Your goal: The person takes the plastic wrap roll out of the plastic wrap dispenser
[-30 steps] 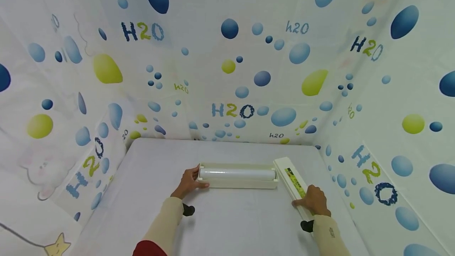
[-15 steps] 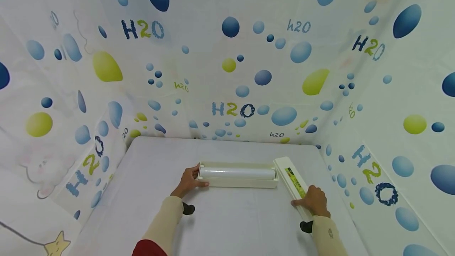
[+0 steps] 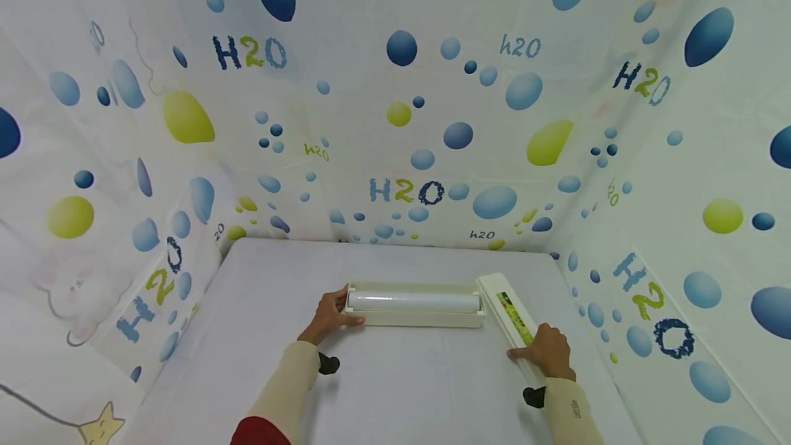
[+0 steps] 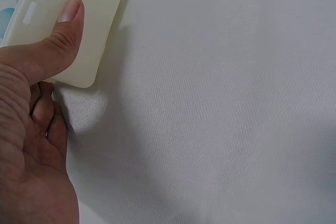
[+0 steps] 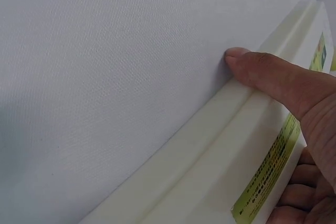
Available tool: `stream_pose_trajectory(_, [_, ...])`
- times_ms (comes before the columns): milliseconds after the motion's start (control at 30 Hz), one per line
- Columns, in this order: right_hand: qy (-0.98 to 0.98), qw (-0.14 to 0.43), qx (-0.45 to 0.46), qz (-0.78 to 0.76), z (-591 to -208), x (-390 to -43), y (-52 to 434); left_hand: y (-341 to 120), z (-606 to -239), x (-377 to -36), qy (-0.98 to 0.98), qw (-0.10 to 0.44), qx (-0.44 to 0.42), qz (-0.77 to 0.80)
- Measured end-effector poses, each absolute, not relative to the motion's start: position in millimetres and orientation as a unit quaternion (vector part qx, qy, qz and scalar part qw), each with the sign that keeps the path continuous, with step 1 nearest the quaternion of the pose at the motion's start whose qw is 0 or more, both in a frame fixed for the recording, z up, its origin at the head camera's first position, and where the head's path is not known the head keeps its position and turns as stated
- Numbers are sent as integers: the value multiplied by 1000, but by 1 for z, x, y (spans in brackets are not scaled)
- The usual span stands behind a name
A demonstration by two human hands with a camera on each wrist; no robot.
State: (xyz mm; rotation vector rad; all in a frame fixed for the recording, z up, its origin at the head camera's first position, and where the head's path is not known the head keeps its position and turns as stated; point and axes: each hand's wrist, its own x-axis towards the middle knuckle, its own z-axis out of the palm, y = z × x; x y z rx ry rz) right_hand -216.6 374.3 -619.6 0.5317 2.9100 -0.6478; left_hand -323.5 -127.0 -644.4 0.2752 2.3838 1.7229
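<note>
No movement: lid under right hand

Booth of bubble-print curtains

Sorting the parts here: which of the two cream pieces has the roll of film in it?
The tray lying crosswise, its end gripped by the left hand, holds the roll. The lid under the right hand has only a green label.

Cream film-roll tray; detached lid
</note>
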Motion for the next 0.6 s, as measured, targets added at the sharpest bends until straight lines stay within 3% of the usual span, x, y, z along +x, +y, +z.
stream_pose_trajectory(600, [966,44,166,-195,-620,-212,371,-129,-650,-325,809,70,117,571])
